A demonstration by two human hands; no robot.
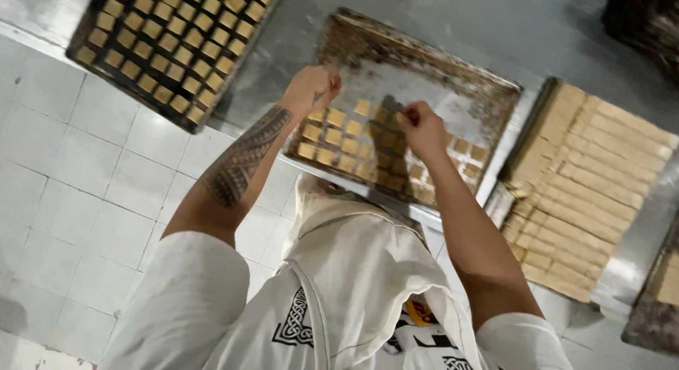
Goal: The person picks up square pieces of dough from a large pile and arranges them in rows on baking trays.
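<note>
Left hand (311, 87) hovering over worn baking tray (424, 66) on steel desk (523, 24), fingers curled, grasp unclear. Right hand (421, 130) pinching above rows of square dough pieces (346, 140) lying in tray; whether holding piece, cannot tell. Full tray of squares (173, 45) sitting far left. Dough strips (587, 179) lying right of tray.

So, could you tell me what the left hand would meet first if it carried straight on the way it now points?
The left hand points up the picture over the baking tray. Straight on, it would probably meet the tray's bare, crumb-dusted part, then its far rim. How high it is above the tray is unclear.
</note>
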